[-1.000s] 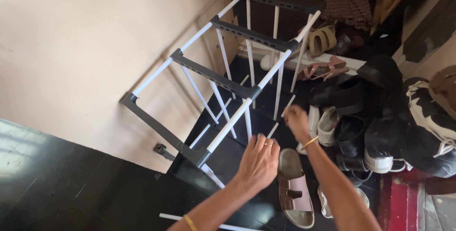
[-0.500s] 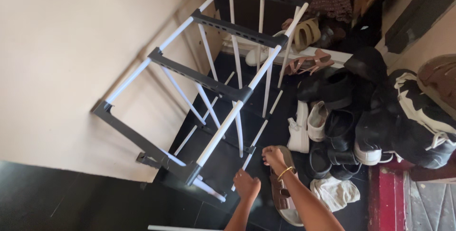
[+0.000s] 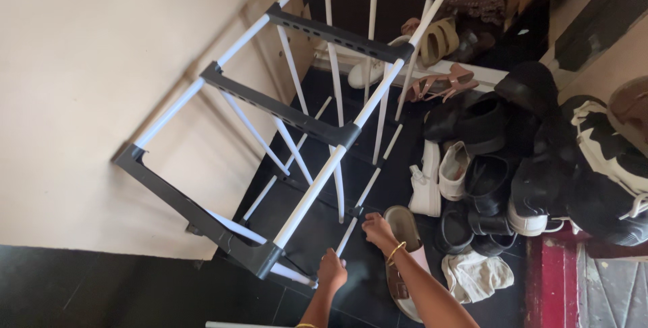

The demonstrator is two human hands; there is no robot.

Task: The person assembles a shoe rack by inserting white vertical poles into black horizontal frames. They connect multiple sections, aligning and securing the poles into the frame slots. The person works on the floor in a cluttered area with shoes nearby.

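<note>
Fitting a loose white rod into the grey-and-white shoe rack frame, low at the frame's near corner by the black floor. Left hand clenched on the rod's lower end; right hand pinching higher up, beside the brown sandal. Best kept square to the socket, pressed gently; shoe pile right of frame.

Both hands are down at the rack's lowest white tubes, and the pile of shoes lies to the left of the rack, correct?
Not quite. The head view shows the shoes to the right of the rack. The left hand and right hand are at its lowest tubes.
</note>
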